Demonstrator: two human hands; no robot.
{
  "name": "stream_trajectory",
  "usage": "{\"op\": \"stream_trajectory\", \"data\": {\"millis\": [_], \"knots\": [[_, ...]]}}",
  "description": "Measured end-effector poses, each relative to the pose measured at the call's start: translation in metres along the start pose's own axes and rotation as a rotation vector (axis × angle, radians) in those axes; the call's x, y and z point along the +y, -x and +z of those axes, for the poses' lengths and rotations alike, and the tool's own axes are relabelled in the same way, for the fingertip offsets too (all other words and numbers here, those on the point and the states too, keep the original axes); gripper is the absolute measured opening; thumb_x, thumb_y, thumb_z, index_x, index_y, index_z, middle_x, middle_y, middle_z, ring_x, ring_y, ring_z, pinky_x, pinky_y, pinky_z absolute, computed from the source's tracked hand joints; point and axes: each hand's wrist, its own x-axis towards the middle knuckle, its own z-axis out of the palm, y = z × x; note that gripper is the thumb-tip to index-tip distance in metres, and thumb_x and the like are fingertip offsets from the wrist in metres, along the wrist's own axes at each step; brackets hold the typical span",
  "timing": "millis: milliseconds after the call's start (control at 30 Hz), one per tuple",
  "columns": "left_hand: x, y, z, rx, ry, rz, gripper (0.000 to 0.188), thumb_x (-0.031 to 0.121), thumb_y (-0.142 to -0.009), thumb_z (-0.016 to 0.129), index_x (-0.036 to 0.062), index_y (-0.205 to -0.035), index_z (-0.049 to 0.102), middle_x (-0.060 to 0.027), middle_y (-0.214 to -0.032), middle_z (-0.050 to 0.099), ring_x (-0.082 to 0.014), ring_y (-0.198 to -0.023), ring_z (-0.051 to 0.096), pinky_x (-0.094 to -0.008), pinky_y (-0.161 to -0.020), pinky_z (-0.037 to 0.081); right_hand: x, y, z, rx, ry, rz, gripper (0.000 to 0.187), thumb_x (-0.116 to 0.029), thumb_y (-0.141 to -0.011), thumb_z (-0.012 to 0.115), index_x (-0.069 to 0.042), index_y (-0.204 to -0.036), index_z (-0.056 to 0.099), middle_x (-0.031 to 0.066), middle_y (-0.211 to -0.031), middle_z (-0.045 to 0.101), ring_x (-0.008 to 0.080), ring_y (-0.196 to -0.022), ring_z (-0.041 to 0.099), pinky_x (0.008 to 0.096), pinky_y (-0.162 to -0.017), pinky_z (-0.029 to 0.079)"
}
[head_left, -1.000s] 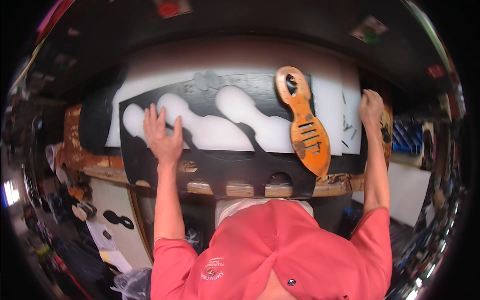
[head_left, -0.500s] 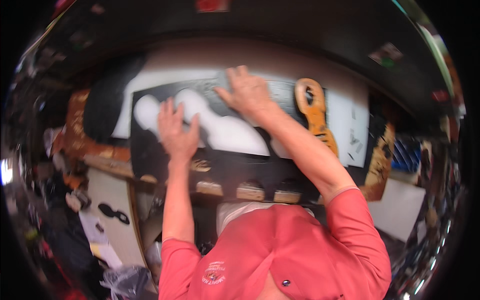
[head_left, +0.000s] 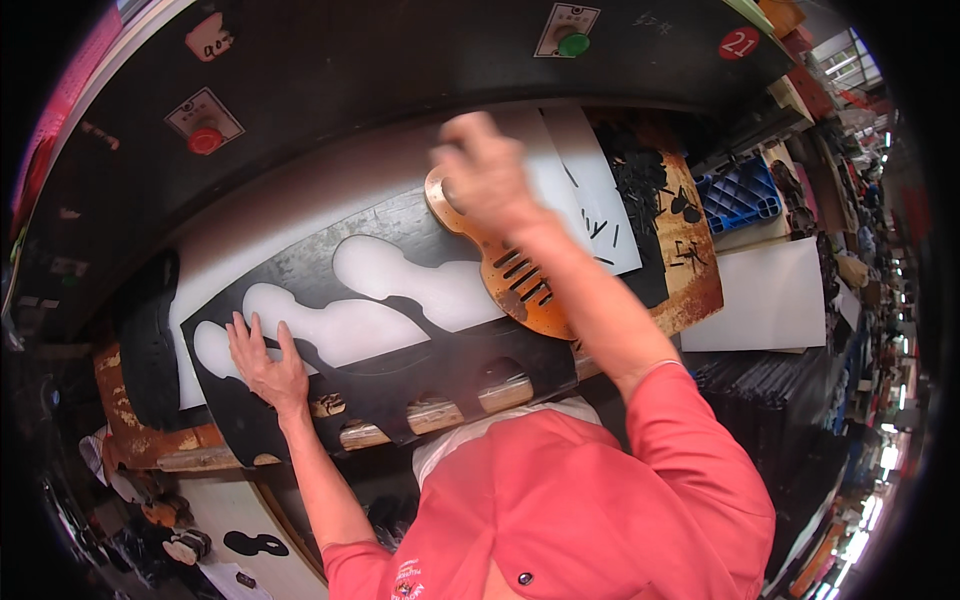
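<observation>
A black sheet (head_left: 300,250) with several sole-shaped cut-outs lies over a white board (head_left: 370,330) that shows through the holes. My left hand (head_left: 270,365) rests flat at the sheet's left part, fingers spread, partly across a cut-out. An orange sole-shaped cutting die (head_left: 515,285) with slots and a hole at its narrow end sits on the sheet, right of the last large cut-out. My right hand (head_left: 485,170) is over the die's far end, smeared by motion; whether it touches the die is unclear. My right forearm covers part of the die's right side.
Beyond the sheet stands a dark machine beam (head_left: 380,70) with a red button (head_left: 205,139) and a green button (head_left: 573,44). Black scraps (head_left: 640,180) lie at the right of the worn brown bench (head_left: 700,290). A blue crate (head_left: 740,197) is farther right.
The die has gone from right of my right forearm to the sheet, beside a cut-out. My right hand has left the sheet and is over the die. The view has turned.
</observation>
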Motion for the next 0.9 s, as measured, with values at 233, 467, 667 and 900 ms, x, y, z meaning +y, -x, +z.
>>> {"op": "stream_trajectory", "data": {"millis": [233,467,667,900], "knots": [[0.000,-0.001,0.002,0.031,0.023,0.049,0.045,0.020,-0.095,0.080,0.0035,-0.136,0.069,-0.0250,-0.154,0.059,-0.0487,-0.145,0.051,-0.0570,-0.120,0.041,0.020,0.042,-0.146,0.069,0.855,0.280,0.062,-0.036,-0.102,0.074,0.004,-0.146,0.059,0.0265,-0.138,0.064,0.0424,-0.130,0.060,0.0496,-0.111,0.050],[0.004,0.001,-0.011,-0.023,-0.009,0.041,0.050,0.024,-0.097,0.079,0.0027,-0.140,0.066,-0.0253,-0.157,0.055,-0.0486,-0.148,0.047,-0.0583,-0.122,0.037,-0.036,0.148,-0.054,-0.297,0.586,0.055,0.092,-0.036,-0.076,0.089,0.001,-0.152,0.052,0.0295,-0.152,0.050,0.0497,-0.138,0.047,0.0562,-0.115,0.042],[0.001,0.008,-0.022,-0.054,0.025,0.027,0.052,0.024,-0.098,0.073,0.0015,-0.143,0.064,-0.0281,-0.160,0.051,-0.0501,-0.151,0.043,-0.0599,-0.125,0.033,-0.031,0.142,-0.063,-0.310,0.473,0.085,0.072,-0.023,-0.074,0.080,0.002,-0.140,0.066,0.0288,-0.143,0.056,0.0448,-0.124,0.054,0.0531,-0.110,0.047],[0.011,0.053,-0.056,-0.090,0.055,-0.072,0.055,0.017,-0.097,0.069,-0.0033,-0.147,0.057,-0.0332,-0.162,0.045,-0.0551,-0.154,0.036,-0.0644,-0.127,0.028,-0.028,0.137,-0.113,-0.237,0.361,0.242,0.077,-0.017,-0.076,0.079,0.002,-0.148,0.062,0.0246,-0.146,0.055,0.0396,-0.135,0.053,0.0446,-0.115,0.046]]}}
